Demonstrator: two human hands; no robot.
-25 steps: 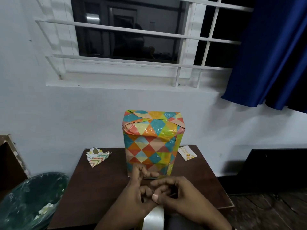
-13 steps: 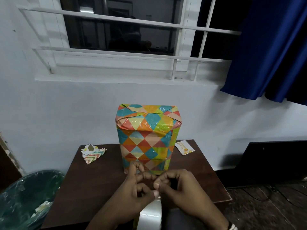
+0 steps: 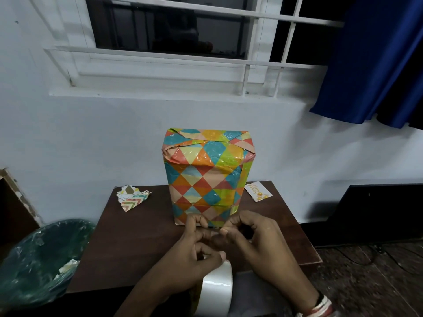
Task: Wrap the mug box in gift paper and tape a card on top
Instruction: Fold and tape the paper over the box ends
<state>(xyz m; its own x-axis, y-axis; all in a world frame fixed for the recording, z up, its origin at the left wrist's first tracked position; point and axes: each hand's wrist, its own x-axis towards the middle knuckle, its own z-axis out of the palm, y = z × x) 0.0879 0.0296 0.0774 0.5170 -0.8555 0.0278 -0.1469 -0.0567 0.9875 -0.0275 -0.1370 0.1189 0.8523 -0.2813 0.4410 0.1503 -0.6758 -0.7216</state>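
A clear glossy tape roll (image 3: pixel 217 287) is gripped by the left hand (image 3: pixel 192 261), its end seemingly pinched by the curled right hand (image 3: pixel 258 243), while the small white card (image 3: pixel 258 191) is found flat beyond that nearer right hand, right of the upright diamond-patterned wrapped box (image 3: pixel 207 177).
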